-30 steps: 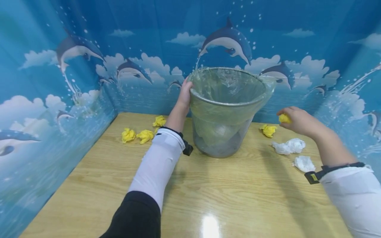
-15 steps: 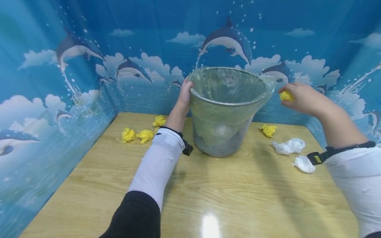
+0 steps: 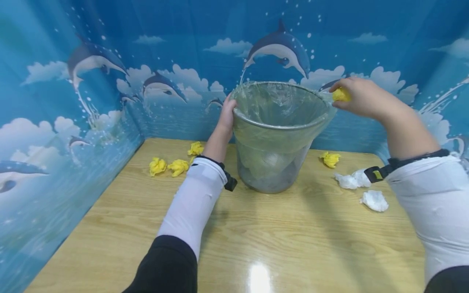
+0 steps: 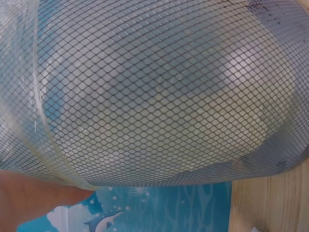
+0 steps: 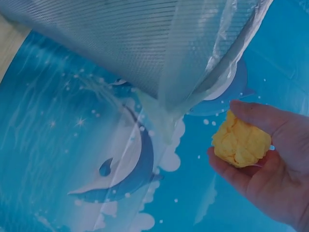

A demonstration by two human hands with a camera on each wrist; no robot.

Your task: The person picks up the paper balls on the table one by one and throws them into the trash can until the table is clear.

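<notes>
No lettering, label, brand, number or sign can be read in any of the three views.

I can't tell from here whether it's a home or a lab, but the place is screened off like a booth: blue sheeting [image 3: 205, 24] printed with dolphins [image 3: 280, 44] and clouds [image 3: 187, 83] stands at nine, twelve and three o'clock around a wood-grain bench [image 3: 286, 232], white glare [image 3: 259, 280] shining toward six.

A blue dolphin-print backdrop [image 3: 205, 24] encloses the wood-grained table [image 3: 293, 240] on three sides.
</notes>
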